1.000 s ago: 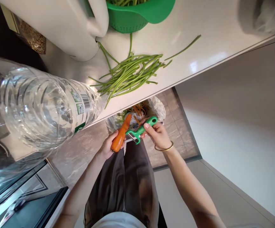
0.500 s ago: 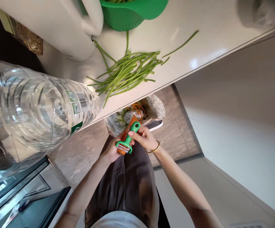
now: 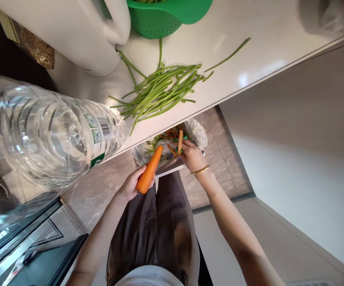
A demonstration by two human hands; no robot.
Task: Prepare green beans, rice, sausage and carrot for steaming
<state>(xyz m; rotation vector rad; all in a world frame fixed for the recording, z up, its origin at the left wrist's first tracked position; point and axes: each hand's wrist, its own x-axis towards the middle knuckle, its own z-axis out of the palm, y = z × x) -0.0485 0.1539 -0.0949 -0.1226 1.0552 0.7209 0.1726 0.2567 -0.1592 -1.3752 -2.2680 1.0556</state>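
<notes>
An orange carrot [image 3: 150,171] lies in my left hand [image 3: 132,183], whose fingers close round its thick end while the thin end points away over the bin. My right hand [image 3: 193,155] is closed on the green peeler [image 3: 184,138], mostly hidden behind the fingers. A strip of carrot peel [image 3: 180,142] hangs at the peeler. Below both hands is a bin lined with a clear plastic bag [image 3: 200,133], holding orange peelings and green scraps.
Green stems [image 3: 162,93] are heaped on the white counter [image 3: 267,47] above the bin. A green colander [image 3: 156,24] and a white jug [image 3: 91,43] stand at the back. A large water bottle [image 3: 49,131] takes up the left.
My right hand has moved with the peeler away from the carrot, forward and right over the bin. The carrot, half covered before, is now in plain sight in my left hand.
</notes>
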